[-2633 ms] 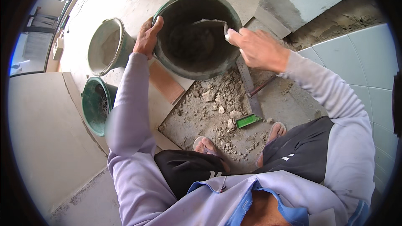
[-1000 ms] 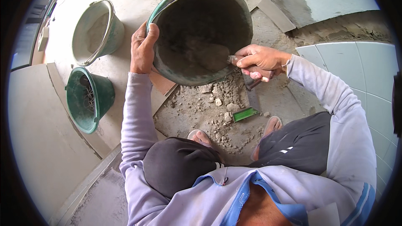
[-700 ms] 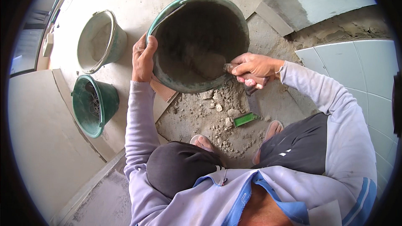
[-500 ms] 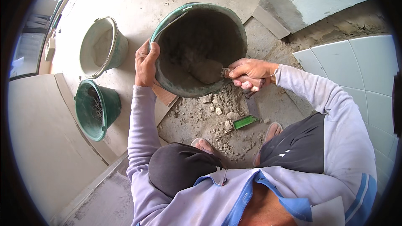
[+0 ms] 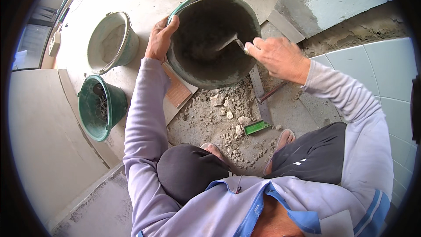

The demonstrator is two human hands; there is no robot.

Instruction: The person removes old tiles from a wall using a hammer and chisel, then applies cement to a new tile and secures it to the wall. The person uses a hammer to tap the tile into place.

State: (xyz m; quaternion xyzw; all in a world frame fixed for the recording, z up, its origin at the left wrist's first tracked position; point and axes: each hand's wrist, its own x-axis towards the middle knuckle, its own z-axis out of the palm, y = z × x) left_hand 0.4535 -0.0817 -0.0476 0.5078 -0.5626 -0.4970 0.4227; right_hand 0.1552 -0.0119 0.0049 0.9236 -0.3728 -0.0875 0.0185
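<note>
Trowel (image 5: 228,42), one; located within the mouth of the large bucket (image 5: 210,83), blade right of its middle. Long axis crosswise: handle end to the right, blade tip to the left and slightly near. Blade seen nearly edge-on as a thin, grey, dulled strip; neck cranked between blade and handle. Whether the blade touches the grey contents cannot be told.

Right hand (image 5: 279,59): fingers curled closed about the trowel's handle, which they mostly hide; slightly blurred.

Left hand (image 5: 158,41): partly closed on the left rim of the large bucket, thumb along the rim, fingers on the outer wall. Bucket round, green, smeared grey, mouth tilted toward the wearer.

Markings: small white marks on the dark trousers (image 5: 315,153), unreadable at this size.

Surrounding items: pale bucket (image 5: 131,46), far left, holding powder; small green bucket (image 5: 118,105), nearer, holding wire; reddish-brown slab (image 5: 179,91), near the large bucket; rubble (image 5: 217,101); green-handled square (image 5: 257,127), on the near side of the rubble
</note>
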